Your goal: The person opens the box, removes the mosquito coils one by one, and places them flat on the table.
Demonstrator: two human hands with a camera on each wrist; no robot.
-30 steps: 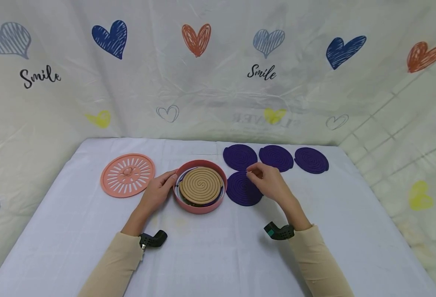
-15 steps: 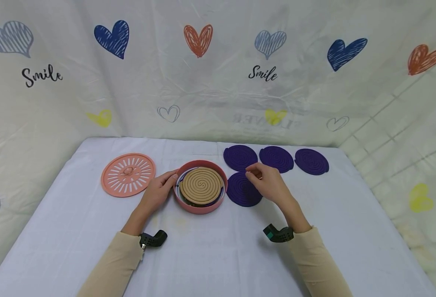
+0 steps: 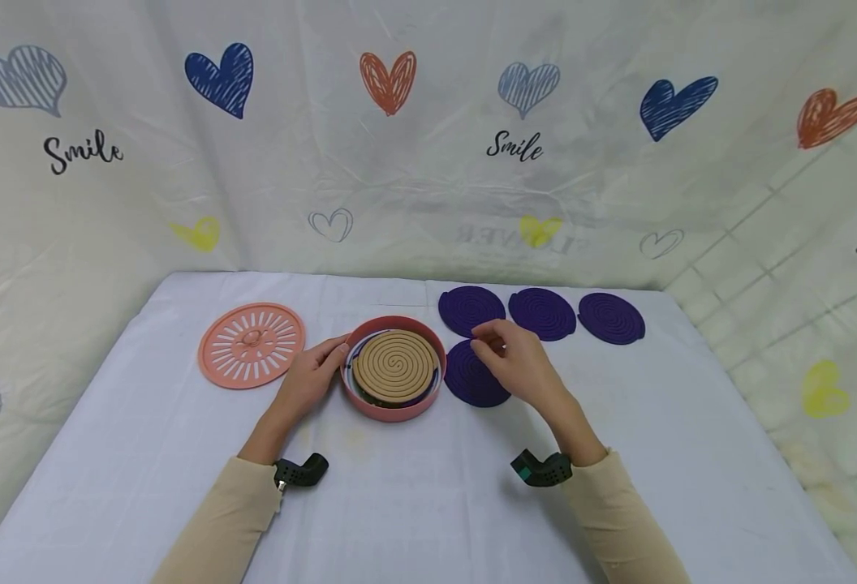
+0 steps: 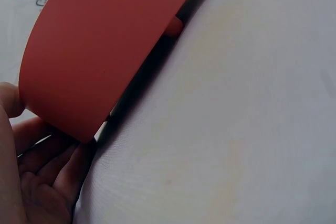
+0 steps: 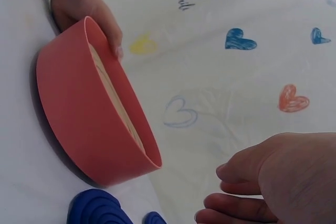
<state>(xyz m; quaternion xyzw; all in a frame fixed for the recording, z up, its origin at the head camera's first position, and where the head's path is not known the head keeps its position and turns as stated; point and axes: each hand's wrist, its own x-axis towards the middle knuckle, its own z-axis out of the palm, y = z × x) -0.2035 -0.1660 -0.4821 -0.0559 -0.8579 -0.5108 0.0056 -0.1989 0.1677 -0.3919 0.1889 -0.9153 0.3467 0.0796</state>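
A red round mosquito coil box stands near the middle of the table, its top uncovered. Inside it lies a tan mosquito coil, with dark and whitish edges showing beneath. My left hand holds the box by its left side, thumb at the rim and the other fingers low against the wall in the left wrist view. My right hand hovers over a purple mosquito coil just right of the box. Its fingers are loosely bent, with nothing between thumb and fingertips in the right wrist view.
Along the back right lie three more purple coils: one behind the hand, a middle coil and a right-hand coil. A coral slotted lid rests left of the box. A printed white curtain rises behind the table.
My right hand has shifted slightly left over the near purple coil. The left hand and the box have stayed in place.
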